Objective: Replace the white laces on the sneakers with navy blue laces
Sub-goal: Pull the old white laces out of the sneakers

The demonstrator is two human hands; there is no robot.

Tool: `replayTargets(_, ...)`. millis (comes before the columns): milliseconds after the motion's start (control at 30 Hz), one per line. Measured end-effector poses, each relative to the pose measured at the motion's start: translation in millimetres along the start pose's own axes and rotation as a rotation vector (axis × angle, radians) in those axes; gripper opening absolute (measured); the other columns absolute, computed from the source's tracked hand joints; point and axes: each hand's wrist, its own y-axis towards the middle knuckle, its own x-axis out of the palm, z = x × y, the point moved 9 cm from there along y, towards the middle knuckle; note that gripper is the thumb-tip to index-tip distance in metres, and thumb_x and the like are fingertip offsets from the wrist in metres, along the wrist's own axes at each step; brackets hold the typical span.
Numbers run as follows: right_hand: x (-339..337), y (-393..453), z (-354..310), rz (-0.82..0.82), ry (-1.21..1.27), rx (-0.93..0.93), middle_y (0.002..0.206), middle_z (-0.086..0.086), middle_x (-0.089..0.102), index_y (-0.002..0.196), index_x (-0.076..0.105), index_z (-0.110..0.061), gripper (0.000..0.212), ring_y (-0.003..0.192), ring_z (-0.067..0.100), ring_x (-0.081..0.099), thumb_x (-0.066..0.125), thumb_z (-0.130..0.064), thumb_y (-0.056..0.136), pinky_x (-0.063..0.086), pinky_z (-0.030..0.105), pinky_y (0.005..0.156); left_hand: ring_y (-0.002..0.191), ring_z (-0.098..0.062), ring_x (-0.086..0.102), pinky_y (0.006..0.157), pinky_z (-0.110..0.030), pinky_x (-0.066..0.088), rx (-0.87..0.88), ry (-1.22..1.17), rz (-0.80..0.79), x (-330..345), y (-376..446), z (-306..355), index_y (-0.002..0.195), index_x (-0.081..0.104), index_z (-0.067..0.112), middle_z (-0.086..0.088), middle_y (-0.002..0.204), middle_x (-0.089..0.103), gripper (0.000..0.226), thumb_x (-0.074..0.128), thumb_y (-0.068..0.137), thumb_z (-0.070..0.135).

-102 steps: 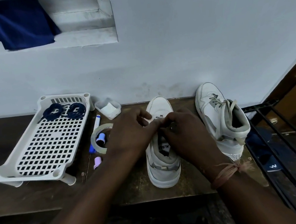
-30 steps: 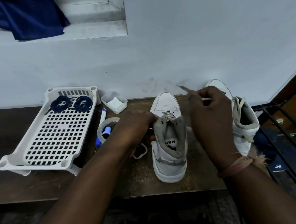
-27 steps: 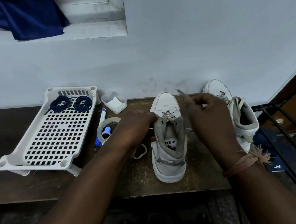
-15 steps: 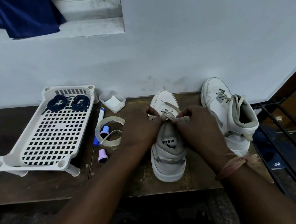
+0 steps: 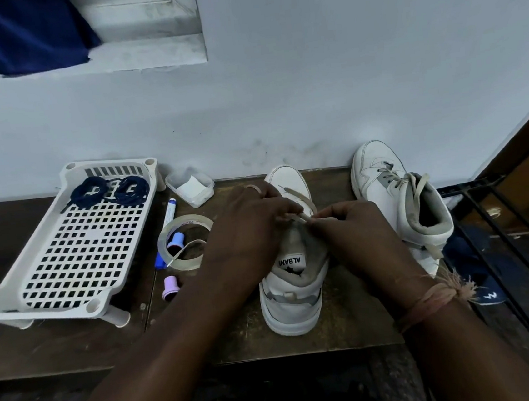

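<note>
Both hands, left hand (image 5: 252, 224) and right hand (image 5: 348, 234), pinch the white lace (image 5: 299, 201) on the shoe (image 5: 294, 292); it looks soft and floppy; best held near its tip.

The hands (image 5: 253, 231) are hiding the sneaker's (image 5: 293, 282) eyelets. The cloth (image 5: 20, 33) is running off the top edge.

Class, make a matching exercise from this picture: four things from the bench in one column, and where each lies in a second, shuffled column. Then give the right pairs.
Things
1. navy laces
2. white lace
3. tape roll
4. second sneaker

Places
A. pinched between both hands
B. on the white rack
C. standing at the far right, still laced
D. flat on the bench, between rack and hands

Pairs: 1-B, 2-A, 3-D, 4-C
</note>
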Motion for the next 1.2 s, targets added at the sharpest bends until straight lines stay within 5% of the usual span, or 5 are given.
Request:
replayTargets(433, -0.6, -0.6, 4.8, -0.021, 0.065, 0.057, 0.066, 0.002, 0.074, 0.071, 0.077, -0.020, 0.014, 0.071, 0.023, 0.072, 0.073, -0.021, 0.085, 0.061, 0.055, 0.075, 0.077, -0.013, 0.067, 0.077, -0.040, 0.057, -0.544, -0.281, 0.242, -15.3, -8.1, -50.4, 0.077, 0.070, 0.027, 0.010, 0.073, 0.069, 0.006, 0.071, 0.083, 0.029)
replayTargets(700, 3.9, -0.8, 3.1, -0.024, 0.048, 0.048, 0.070, 0.006, 0.075, 0.078, 0.078, -0.021, 0.010, 0.072, 0.028, 0.074, 0.071, -0.023, 0.085, 0.061, 0.057, 0.068, 0.108, -0.018, 0.054, 0.091, -0.036, 0.043, 0.019, 0.139, 0.074, -5.7, 3.2, 12.1, 0.092, 0.079, 0.035, 0.013, 0.110, 0.067, 0.018, 0.073, 0.080, 0.046)
replayTargets(867, 1.9, -3.7, -1.1, -0.014, 0.061, 0.043, 0.069, 0.009, 0.074, 0.077, 0.077, -0.017, 0.011, 0.069, 0.030, 0.074, 0.070, -0.018, 0.086, 0.061, 0.057, 0.065, 0.097, -0.015, 0.057, 0.089, -0.040, 0.046, -0.096, 0.055, 0.051, -2.9, 5.1, -1.3, 0.084, 0.073, 0.032, 0.012, 0.099, 0.069, 0.014, 0.063, 0.084, 0.042)
replayTargets(1067, 2.6, -3.0, -1.4, -0.011, 0.076, 0.066, 0.064, 0.004, 0.073, 0.073, 0.077, -0.018, 0.011, 0.064, 0.022, 0.070, 0.074, -0.022, 0.083, 0.062, 0.055, 0.068, 0.085, -0.021, 0.071, 0.075, -0.037, 0.056, -0.516, -1.044, 0.169, -19.4, -1.5, -33.5, 0.093, 0.055, 0.016, 0.001, 0.086, 0.075, 0.013, 0.050, 0.104, 0.012)
replayTargets(1200, 1.9, -4.2, -4.3, 0.005, 0.043, 0.063, 0.062, 0.002, 0.071, 0.072, 0.076, -0.019, 0.013, 0.063, 0.022, 0.071, 0.071, -0.018, 0.085, 0.062, 0.053, 0.066, 0.071, -0.010, 0.057, 0.073, -0.032, 0.047, -0.346, -0.562, 0.080, -17.9, -0.7, -20.0, 0.092, 0.058, 0.027, 0.002, 0.074, 0.062, 0.006, 0.060, 0.097, 0.024)
